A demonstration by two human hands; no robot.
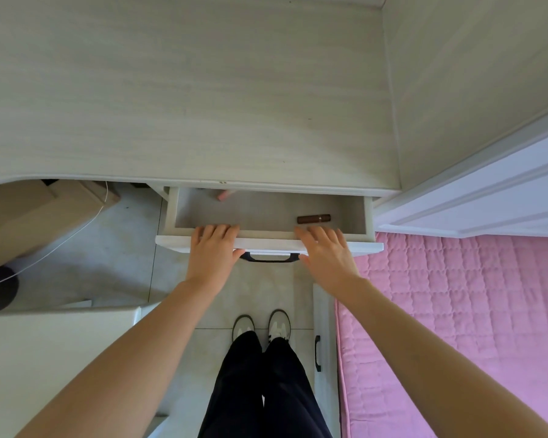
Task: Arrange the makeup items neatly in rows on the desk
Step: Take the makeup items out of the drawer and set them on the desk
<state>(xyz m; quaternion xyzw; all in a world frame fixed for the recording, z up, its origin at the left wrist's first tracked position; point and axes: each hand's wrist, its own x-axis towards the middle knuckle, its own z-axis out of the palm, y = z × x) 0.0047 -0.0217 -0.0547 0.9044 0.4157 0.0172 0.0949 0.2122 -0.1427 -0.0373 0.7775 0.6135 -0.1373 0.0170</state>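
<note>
**Drawer stage, before any item reaches the tabletop**

While the drawer [268, 213] stands part-open, left hand [212, 251] and right hand [325, 252] rest spread on its front edge, holding nothing. A brown lipstick [314, 219] lies inside at the drawer's 3 o'clock side; a pink item [224, 195] shows at 11 o'clock. Judged step: fetching items. Next, the right hand must reach in and pinch the lipstick, then carry it up to the tabletop [184, 99] at 12 o'clock.
</note>
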